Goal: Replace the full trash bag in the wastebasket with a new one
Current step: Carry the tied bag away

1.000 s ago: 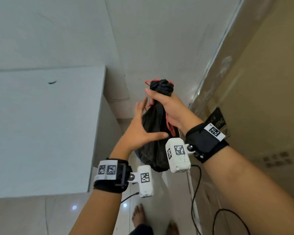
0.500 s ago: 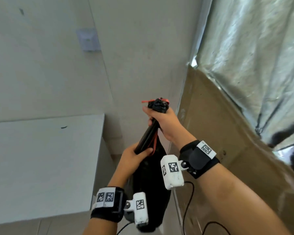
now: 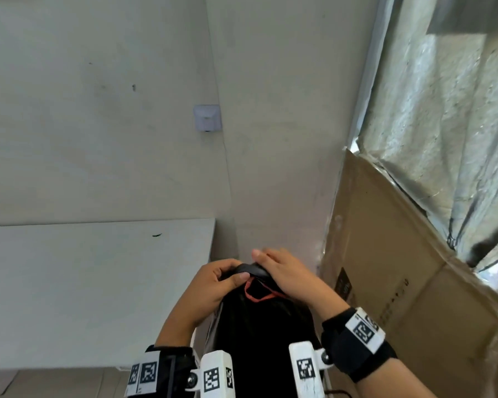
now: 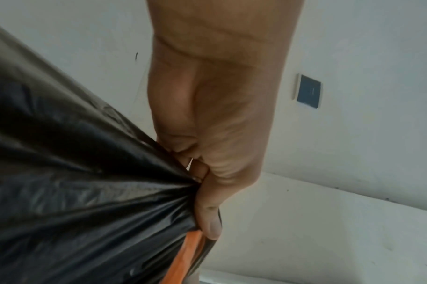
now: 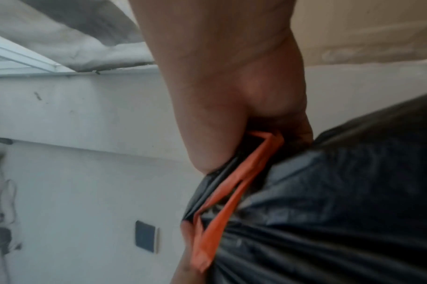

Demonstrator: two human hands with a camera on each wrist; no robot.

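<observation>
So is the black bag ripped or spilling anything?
No rip or spill shows. The black trash bag is bunched shut at its neck, gripped by the left hand and right hand. Its orange drawstring hangs out in a loose loop. The bag's bottom is out of view.

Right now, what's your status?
Left hand and right hand both grip the bag neck. Drawstring loose. Nothing in the way.

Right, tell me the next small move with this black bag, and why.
Probably cinch the neck shut by pulling the orange drawstring. Both the left hand and right hand grip the gathered top of the black trash bag, and the drawstring loop hangs slack below it.
</observation>
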